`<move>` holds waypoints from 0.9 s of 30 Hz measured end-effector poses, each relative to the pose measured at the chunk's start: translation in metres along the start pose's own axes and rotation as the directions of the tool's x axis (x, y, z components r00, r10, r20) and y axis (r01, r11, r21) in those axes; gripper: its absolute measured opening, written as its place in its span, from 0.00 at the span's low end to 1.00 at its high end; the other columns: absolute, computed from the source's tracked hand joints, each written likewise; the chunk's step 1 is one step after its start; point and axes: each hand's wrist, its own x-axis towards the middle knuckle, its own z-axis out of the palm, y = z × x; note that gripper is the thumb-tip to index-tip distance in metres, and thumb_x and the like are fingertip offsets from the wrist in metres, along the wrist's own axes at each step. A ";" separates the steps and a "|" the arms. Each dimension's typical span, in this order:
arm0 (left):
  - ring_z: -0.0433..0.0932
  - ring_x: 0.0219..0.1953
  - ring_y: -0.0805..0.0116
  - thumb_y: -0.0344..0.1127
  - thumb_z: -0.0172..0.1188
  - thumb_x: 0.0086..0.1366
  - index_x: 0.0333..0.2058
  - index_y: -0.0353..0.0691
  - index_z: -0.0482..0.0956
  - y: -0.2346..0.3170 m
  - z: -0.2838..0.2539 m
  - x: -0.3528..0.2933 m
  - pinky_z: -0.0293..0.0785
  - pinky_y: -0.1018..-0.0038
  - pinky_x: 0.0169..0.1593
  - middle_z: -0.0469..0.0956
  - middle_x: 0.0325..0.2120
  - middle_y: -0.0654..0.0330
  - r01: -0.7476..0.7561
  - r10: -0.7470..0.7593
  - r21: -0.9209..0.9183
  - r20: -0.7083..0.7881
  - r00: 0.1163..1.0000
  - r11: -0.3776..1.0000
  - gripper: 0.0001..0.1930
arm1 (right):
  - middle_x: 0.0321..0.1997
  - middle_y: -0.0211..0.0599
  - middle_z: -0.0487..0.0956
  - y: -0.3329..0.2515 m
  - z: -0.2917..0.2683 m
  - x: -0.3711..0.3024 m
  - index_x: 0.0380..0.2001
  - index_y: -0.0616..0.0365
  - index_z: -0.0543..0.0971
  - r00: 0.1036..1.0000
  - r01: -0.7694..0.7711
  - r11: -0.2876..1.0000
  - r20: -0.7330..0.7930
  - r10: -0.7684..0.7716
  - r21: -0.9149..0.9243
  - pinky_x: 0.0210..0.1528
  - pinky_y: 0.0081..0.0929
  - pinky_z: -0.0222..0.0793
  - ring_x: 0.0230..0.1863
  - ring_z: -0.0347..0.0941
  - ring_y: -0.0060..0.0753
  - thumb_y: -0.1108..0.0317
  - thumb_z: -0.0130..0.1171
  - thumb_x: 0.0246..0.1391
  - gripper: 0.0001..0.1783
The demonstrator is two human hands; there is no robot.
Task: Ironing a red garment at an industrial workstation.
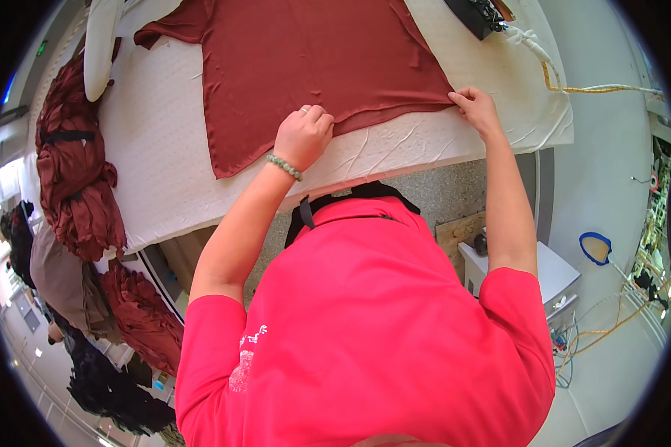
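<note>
A dark red garment [298, 63] with a satin sheen lies spread on a white padded ironing table [402, 145], one sleeve out at the upper left. My left hand [304, 137], with a bead bracelet at the wrist and a ring, is closed on the garment's near hem around its middle. My right hand [476, 110] pinches the hem's right corner between thumb and fingers. Between the two hands the hem runs along near the table's front edge. The left corner of the hem lies loose on the padding.
At the upper right rests a dark iron [476, 16] with a wrapped hose and yellow cord. A white padded sleeve board [103, 48] juts in at the upper left. Bundled dark red garments [74, 164] hang along the left edge. A white cabinet [548, 276] stands below right.
</note>
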 end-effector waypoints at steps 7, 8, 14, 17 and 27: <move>0.78 0.34 0.63 0.32 0.64 0.57 0.29 0.43 0.79 0.021 -0.006 -0.010 0.77 0.67 0.37 0.78 0.31 0.62 -0.006 0.008 0.045 -0.040 0.999 0.999 0.03 | 0.24 0.26 0.79 0.004 -0.007 -0.002 0.30 0.60 0.84 0.994 0.080 0.997 0.067 -0.081 0.018 0.27 0.22 0.66 0.24 0.70 0.17 0.59 0.70 0.58 0.14; 0.78 0.34 0.63 0.32 0.64 0.56 0.29 0.43 0.78 0.024 -0.006 -0.011 0.77 0.68 0.37 0.78 0.31 0.61 -0.006 0.008 0.077 -0.034 0.999 0.997 0.03 | 0.23 0.26 0.79 0.004 -0.006 -0.002 0.31 0.60 0.84 0.994 0.085 0.996 0.065 -0.083 -0.019 0.27 0.21 0.66 0.24 0.69 0.17 0.59 0.70 0.58 0.14; 0.78 0.34 0.63 0.31 0.63 0.52 0.27 0.44 0.76 0.033 -0.003 -0.006 0.77 0.69 0.37 0.77 0.31 0.60 -0.018 0.001 0.289 0.062 0.998 0.957 0.04 | 0.23 0.24 0.78 -0.001 -0.014 -0.005 0.30 0.59 0.83 0.985 0.153 0.963 0.109 -0.131 -0.222 0.26 0.21 0.65 0.23 0.69 0.17 0.59 0.69 0.59 0.14; 0.78 0.32 0.64 0.30 0.63 0.51 0.27 0.44 0.76 0.033 -0.005 -0.006 0.77 0.69 0.35 0.78 0.30 0.62 0.010 -0.026 0.264 0.057 0.998 0.965 0.05 | 0.23 0.26 0.79 -0.004 -0.025 -0.008 0.29 0.60 0.82 0.980 0.052 0.997 0.191 -0.063 0.064 0.26 0.24 0.66 0.23 0.70 0.18 0.58 0.70 0.58 0.15; 0.78 0.31 0.64 0.28 0.63 0.51 0.27 0.44 0.76 0.038 -0.003 -0.020 0.76 0.69 0.37 0.78 0.28 0.63 0.019 -0.021 0.227 0.007 1.000 0.974 0.05 | 0.21 0.25 0.77 0.016 -0.023 -0.015 0.28 0.60 0.80 0.950 0.305 0.944 0.100 -0.294 -0.127 0.27 0.23 0.64 0.23 0.68 0.17 0.57 0.69 0.60 0.16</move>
